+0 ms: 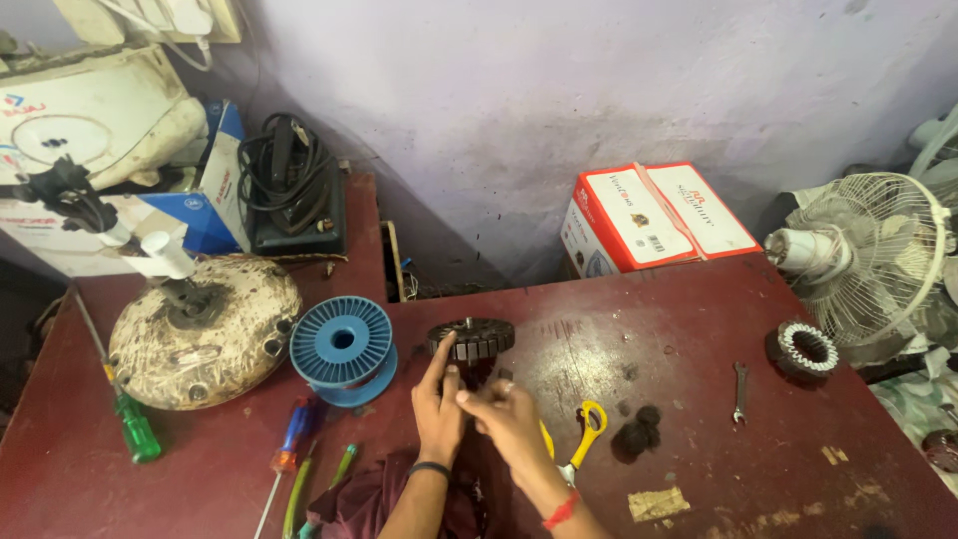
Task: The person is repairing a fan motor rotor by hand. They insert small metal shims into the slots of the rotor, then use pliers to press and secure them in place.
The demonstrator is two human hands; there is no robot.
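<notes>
A dark round motor stator [472,337] stands on a short shaft on the maroon table [699,329]. My left hand [437,402] reaches up to it, index finger touching its lower left rim. My right hand [511,419] sits just to the right, fingers pinched together near the left hand below the stator; whether they hold anything is too small to tell. Yellow-handled scissors [584,436] lie right beside my right wrist. A blue empty wire spool [343,346] lies to the left of the stator.
A dirty round fan motor housing [205,329] sits at left, with a green screwdriver [133,424] and a red-blue screwdriver [291,435] near it. A small wrench [739,391], a wound stator [804,349], a table fan [878,255] and a red-white box [649,215] are on the right.
</notes>
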